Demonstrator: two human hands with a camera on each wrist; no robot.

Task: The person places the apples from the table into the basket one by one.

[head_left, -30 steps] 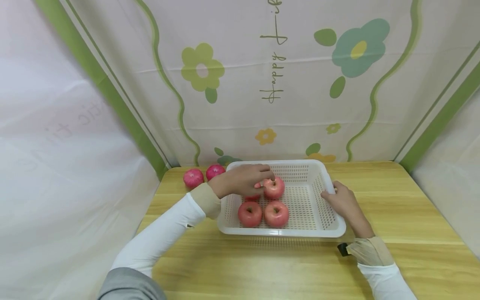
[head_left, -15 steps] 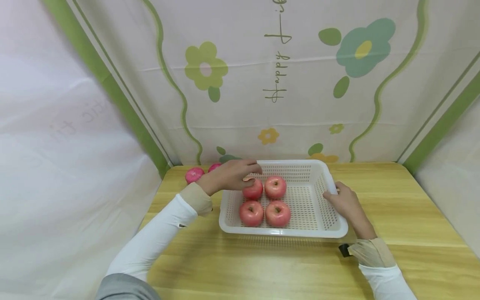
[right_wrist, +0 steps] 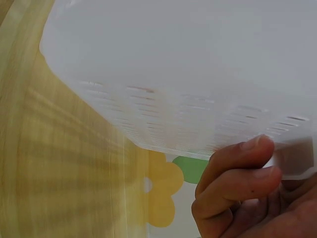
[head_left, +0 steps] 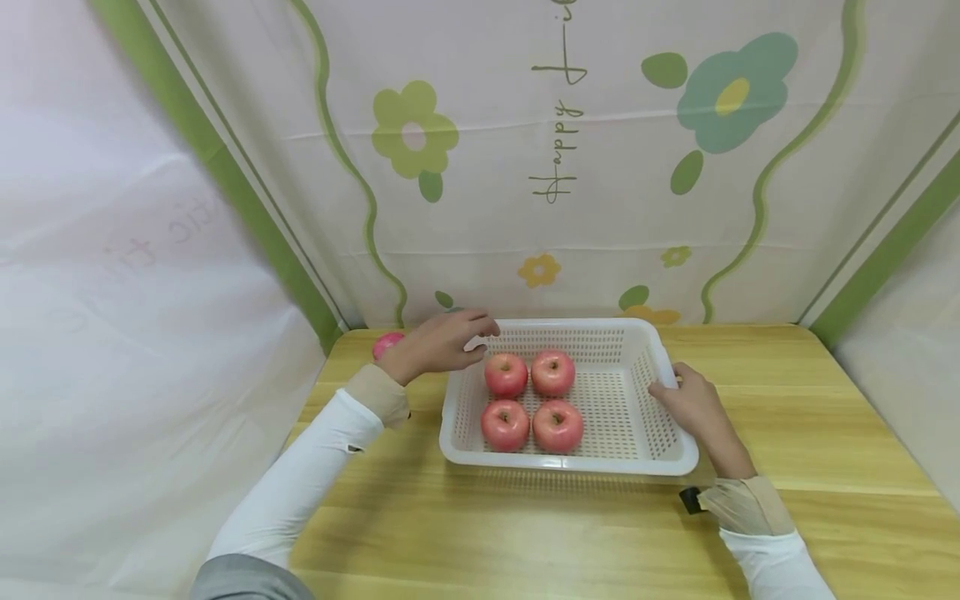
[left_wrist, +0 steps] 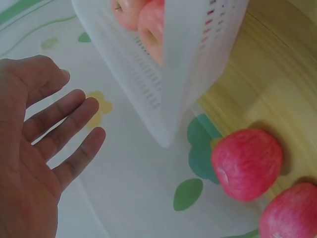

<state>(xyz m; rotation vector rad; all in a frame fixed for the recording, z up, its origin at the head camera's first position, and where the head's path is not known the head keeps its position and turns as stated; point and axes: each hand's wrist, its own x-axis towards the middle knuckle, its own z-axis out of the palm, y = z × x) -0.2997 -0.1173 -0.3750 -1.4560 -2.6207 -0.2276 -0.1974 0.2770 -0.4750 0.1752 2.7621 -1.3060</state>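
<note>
A white plastic basket (head_left: 570, 465) stands on the table with several red apples (head_left: 558, 426) in its left half. My left hand (head_left: 442, 342) hovers over the basket's back left corner, holding nothing. In the left wrist view that hand (left_wrist: 44, 124) has its fingers apart and loosely bent, away from the basket wall. My right hand (head_left: 693, 404) grips the basket's right rim, thumb on top. The right wrist view shows its curled fingers (right_wrist: 237, 183) under the rim. Two more apples, one darker pink apple (left_wrist: 247, 163) and another apple (left_wrist: 292, 213), lie outside the basket.
The wooden table (head_left: 525, 542) reaches back to a patterned cloth wall (head_left: 480, 208). Another cloth wall (head_left: 150, 333) closes off the left side. One outside apple (head_left: 387, 343) shows at the table's back left, partly behind my left wrist.
My left hand has come off the apples in the basket and moved left and slightly back, uncovering the back left apple. The right hand keeps its hold on the rim.
</note>
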